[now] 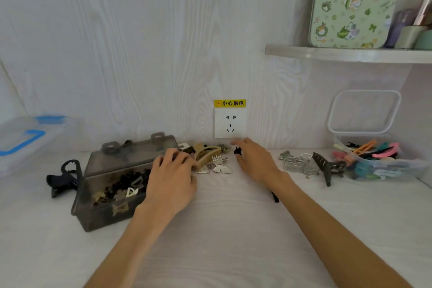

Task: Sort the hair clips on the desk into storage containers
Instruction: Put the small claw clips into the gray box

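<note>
Mid-sort. Right hand [253, 161] pinches small black clip [237, 151] at frame ctr, under wall socket [230, 123]. Left hand [173, 175] curled over beige claw clip [207, 155] by smoky box [105, 215]; grip unclear. Next, prob: drop black clip into that box w/ the dark ones.

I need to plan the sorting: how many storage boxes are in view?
3: grey box at left, clear box at right, blue-latched box far left. None seems hidden.
</note>
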Available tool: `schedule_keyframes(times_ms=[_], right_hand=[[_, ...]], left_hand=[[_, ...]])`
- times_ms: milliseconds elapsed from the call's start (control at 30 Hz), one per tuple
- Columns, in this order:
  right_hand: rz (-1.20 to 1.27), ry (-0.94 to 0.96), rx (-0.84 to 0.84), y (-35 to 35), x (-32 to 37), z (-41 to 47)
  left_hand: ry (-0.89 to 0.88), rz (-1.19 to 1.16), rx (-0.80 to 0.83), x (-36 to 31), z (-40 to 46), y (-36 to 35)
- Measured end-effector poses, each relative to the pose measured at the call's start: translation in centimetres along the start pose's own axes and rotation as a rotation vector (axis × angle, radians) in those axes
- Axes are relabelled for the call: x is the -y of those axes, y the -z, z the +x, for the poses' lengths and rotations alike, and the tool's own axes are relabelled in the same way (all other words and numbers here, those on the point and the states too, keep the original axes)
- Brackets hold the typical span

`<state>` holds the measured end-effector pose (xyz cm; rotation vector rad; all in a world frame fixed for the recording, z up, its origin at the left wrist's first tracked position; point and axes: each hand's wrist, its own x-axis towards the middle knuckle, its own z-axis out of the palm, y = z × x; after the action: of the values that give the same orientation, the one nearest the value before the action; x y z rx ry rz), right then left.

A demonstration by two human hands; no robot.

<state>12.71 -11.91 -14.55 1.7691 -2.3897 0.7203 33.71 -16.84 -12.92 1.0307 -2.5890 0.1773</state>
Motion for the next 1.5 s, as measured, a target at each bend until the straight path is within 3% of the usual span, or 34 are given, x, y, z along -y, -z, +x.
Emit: schedule_keyframes(times_ms=[100, 300, 533, 767, 967, 1067, 1200, 1400, 1500], right_hand=[[-0.044, 0.106, 0.029, -1.1, 0.8, 0.8], [-0.047, 0.112, 0.058, -2.3, 1.1, 1.8], [0.026, 0.064, 0.056, -1.0, 0.5, 0.1], [0.085, -0.047, -0.010, -1.5, 0.4, -1.8], [0.104, -0.059, 0.000, -1.2, 0.6, -1.5], [0.157, -0.086, -0.034, -0.5, 0.0, -1.6], [0.245, -0.107, -0.120, -0.3, -0.2, -2.0], [0.506, -0.150, -0.361, 1.1, 1.5, -2.0], [0.641, -0.051, -0.298, 1.4, 6.0, -1.6]], left_hand=[[0.015, 0.032, 0.046, 2.1, -0.3, 0.5], [0.102, 0.061, 0.073, 3.6, -0.3, 1.3], [0.102, -0.029, -0.152, 0.4, 2.1, 0.6], [0.095, 0.209, 0.009, -0.4, 4.6, -1.4], [0.095, 0.077, -0.003, -0.3, 4.6, -1.4], [0.143, -0.133, -0.021, 0.1, 3.8, -1.1], [0.149, -0.308, -0.122, 0.8, 3.0, 0.3], [0.180, -0.727, -0.441, 4.8, 1.2, 3.7], [0.308, -0.772, -0.673, 7.1, -0.1, 4.3]])
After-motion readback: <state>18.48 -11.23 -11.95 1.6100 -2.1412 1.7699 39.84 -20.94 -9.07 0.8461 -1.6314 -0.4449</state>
